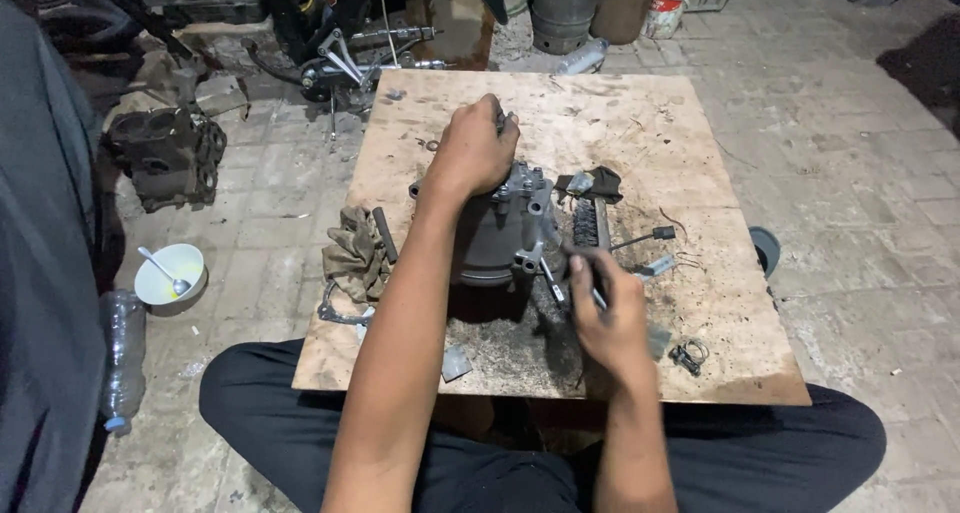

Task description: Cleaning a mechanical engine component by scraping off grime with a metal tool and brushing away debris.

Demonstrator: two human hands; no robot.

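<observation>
Left hand (pixel 478 151): closed over the top of the grey compressor body (pixel 497 235), pinning it at mid-bench; fingers curled over the far edge
Right hand (pixel 605 308): fist closed round a thin tool (pixel 556 285); blurred, tool kind unclear
Compressor: long axis roughly 12-to-6; lies at 10 o'clock from right hand, directly under left
Tool tip: at the near right flange, touching or just beside; cannot tell
Nearer hand: left
Bench (pixel 700 153): worn wooden board; rag (pixel 354 255) at 9 o'clock of compressor
</observation>
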